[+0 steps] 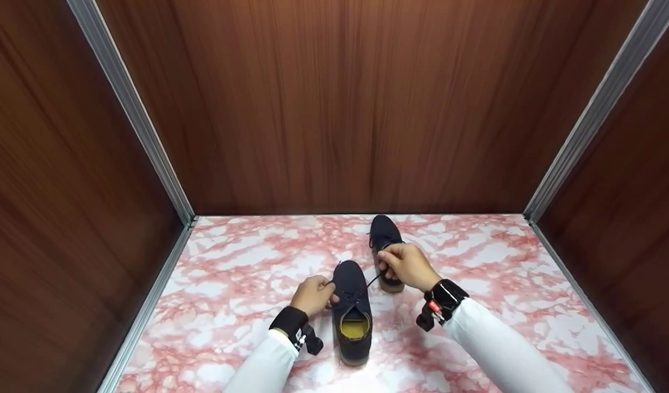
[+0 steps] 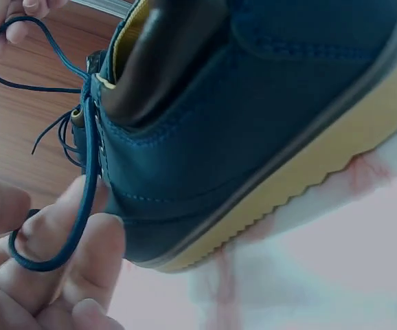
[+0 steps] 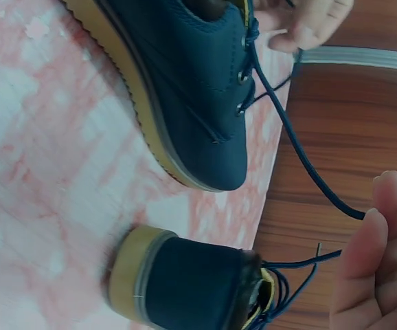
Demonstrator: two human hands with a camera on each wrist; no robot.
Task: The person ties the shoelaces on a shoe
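Observation:
A dark blue lace-up shoe (image 1: 349, 278) with a yellow insole stands on the floor, toe pointing away from me. On its left, my left hand (image 1: 314, 295) pinches one end of its shoelace, which forms a loop (image 2: 82, 227) by the fingers in the left wrist view. My right hand (image 1: 409, 266) is raised to the right of the shoe. Between its thumb and index finger it grips the other shoelace strand (image 3: 301, 158), drawn out from the knot at the top eyelets. The second shoe (image 1: 385, 229) stands farther back, partly hidden behind my right hand.
The pink-and-white marbled surface (image 1: 230, 305) carries both shoes. A brown wood-grain panel (image 1: 339, 109) rises at the back, with more panels on both sides and grey metal strips (image 1: 148, 131) along the corners. The second shoe's own laces (image 3: 281, 295) hang loosely over its opening.

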